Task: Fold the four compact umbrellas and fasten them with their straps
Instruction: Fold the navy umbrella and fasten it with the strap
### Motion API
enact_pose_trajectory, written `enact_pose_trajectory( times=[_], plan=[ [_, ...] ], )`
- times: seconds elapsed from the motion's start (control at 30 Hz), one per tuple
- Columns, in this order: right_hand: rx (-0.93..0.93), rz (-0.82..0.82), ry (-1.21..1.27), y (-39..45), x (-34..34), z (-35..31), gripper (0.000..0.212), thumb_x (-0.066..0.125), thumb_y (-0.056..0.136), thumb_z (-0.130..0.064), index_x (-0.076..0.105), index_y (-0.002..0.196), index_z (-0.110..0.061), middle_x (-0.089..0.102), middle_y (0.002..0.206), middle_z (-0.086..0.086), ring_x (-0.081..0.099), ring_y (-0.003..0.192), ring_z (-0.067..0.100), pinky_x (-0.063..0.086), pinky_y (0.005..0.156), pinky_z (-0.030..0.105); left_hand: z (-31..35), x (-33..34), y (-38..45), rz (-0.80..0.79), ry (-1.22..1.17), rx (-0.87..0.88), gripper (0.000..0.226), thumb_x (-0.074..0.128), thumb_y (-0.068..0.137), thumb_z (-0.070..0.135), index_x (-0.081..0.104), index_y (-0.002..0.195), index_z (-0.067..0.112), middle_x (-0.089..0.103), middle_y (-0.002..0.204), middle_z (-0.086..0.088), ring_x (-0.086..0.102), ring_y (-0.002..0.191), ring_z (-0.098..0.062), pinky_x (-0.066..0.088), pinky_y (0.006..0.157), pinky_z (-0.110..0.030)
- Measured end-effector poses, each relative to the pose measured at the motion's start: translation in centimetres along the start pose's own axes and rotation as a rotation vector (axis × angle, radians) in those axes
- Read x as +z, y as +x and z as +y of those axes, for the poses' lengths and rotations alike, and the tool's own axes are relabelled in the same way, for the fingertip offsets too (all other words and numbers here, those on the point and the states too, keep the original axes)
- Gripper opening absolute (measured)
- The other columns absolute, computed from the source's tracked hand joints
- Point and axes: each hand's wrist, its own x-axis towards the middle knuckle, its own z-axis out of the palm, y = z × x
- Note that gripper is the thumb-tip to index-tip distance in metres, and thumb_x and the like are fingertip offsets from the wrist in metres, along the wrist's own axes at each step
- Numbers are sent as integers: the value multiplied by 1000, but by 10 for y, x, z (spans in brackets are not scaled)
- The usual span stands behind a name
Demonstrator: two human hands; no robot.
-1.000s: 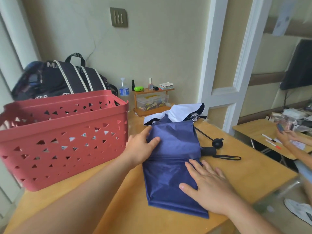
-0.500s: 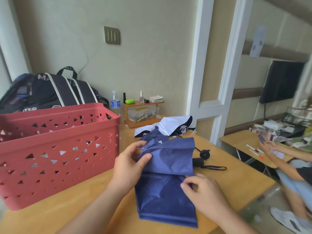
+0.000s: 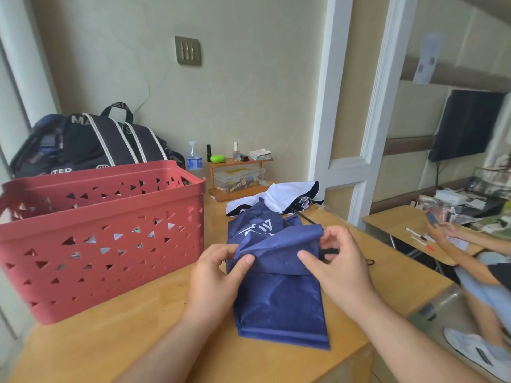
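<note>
Head view: a navy-blue nylon compact umbrella (image 3: pixel 279 294) lies flat on the light wooden table (image 3: pixel 132 322), its long axis running away from the person, canopy hem nearest and black handle end far, toward the right. The left hand (image 3: pixel 218 275) pinches the raised fold's left edge between thumb and fingers; the right hand (image 3: pixel 334 261) has its fingers curled at the fold's right edge, though whether cloth or the dark shaft beneath is grasped cannot be told. Both hands sit about equally near, flanking the fold crosswise to that axis. A white-and-black umbrella (image 3: pixel 287 197) lies beyond, a red perforated plastic basket (image 3: pixel 102 236) just left. Judged step: gathering pleats before rolling; the strap is not discernible.
</note>
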Motion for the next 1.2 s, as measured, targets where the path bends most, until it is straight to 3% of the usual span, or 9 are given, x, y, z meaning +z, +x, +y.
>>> enact_pose_trajectory(
  times=[0.23,0.37,0.47,0.6,0.77,0.9,1.0,1.1,1.2],
  plan=[
    [-49,-123,80,-6,-9,-12,38,91,74,-10,71,100,-29,71,95,-18,65,94,3,45,82,13,27,-5,-9,-121,-366,-132,32,64,102,40,64,72,29,56,71,14,50,71,-4,40,68,-18],
    [-5,-171,151,-8,-13,-5,27,92,73,-21,75,89,-34,64,84,-16,61,83,8,47,83,30,26,0,-7,-142,-339,-249,24,69,100,30,65,80,17,57,73,3,49,71,-13,38,71,-31],
    [14,-165,281,-7,-18,3,12,83,84,-15,75,77,-19,59,81,-10,56,78,11,43,78,33,27,2,-5,-74,-395,-323,27,69,100,24,63,75,16,58,73,0,49,74,-15,38,75,-34],
    [51,-119,346,-8,-23,10,31,79,79,-31,68,78,-2,58,86,3,56,80,14,44,80,32,33,2,-3,-9,-507,-367,31,66,101,25,54,74,16,49,73,-2,43,72,-14,33,71,-32],
    [58,-91,372,-13,-22,6,23,77,78,-36,77,84,-14,71,88,8,65,84,13,51,80,29,30,-10,-7,-119,-408,-140,9,68,97,36,62,101,29,59,77,8,53,73,-10,43,73,-25],
    [102,-60,410,-15,-23,-2,28,76,78,-35,76,91,-10,79,90,5,72,84,12,54,76,23,11,-28,-2,-298,15,237,55,91,76,29,66,122,46,70,96,8,65,91,-13,46,85,-17],
    [123,-61,435,-16,-24,-2,13,78,86,-16,70,95,-11,79,86,4,71,79,15,54,78,30,8,-28,-1,-196,115,305,46,91,80,18,72,113,45,72,90,10,68,89,-13,50,86,-21],
    [70,-46,330,-17,-27,1,35,83,83,-14,63,109,-26,73,75,4,60,69,16,47,77,35,6,-29,-3,-130,82,279,40,90,81,15,75,104,45,73,89,11,70,90,-12,52,87,-22],
    [-18,-110,153,-21,-33,-2,65,93,72,-14,62,122,-42,73,91,-7,67,90,10,47,92,30,10,-30,-5,-126,92,255,37,90,80,19,75,101,45,74,89,14,70,92,-9,48,85,-13]
  ],
)
